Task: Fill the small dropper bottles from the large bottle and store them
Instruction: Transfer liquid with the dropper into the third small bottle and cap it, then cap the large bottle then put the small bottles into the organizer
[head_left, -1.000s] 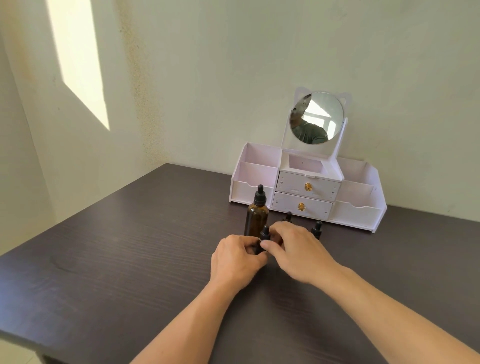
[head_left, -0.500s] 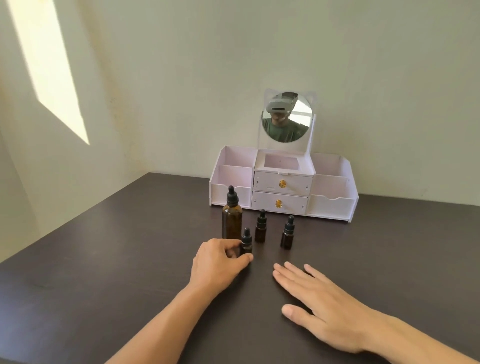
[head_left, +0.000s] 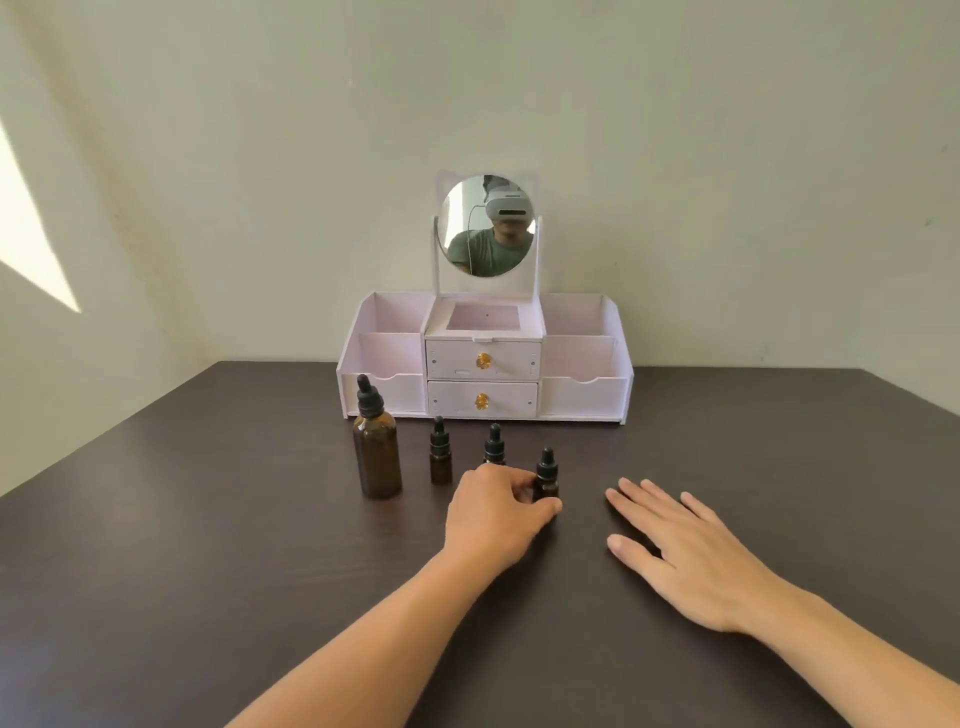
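Note:
A large amber dropper bottle stands on the dark table, left of three small dark dropper bottles. One small bottle stands free beside it. A second small bottle rises just behind my left hand. My left hand is closed around the body of the third small bottle, the rightmost one, which stands upright on the table. My right hand lies flat on the table to the right, fingers spread, holding nothing.
A pale pink organizer with open side compartments, two shut drawers with gold knobs and a round mirror stands at the back against the wall. The table's left edge runs diagonally at the left.
My right hand let go and came to rest flat on the table. My left hand shifted from the small bottle beside the large one to the rightmost small bottle. The camera view swung left.

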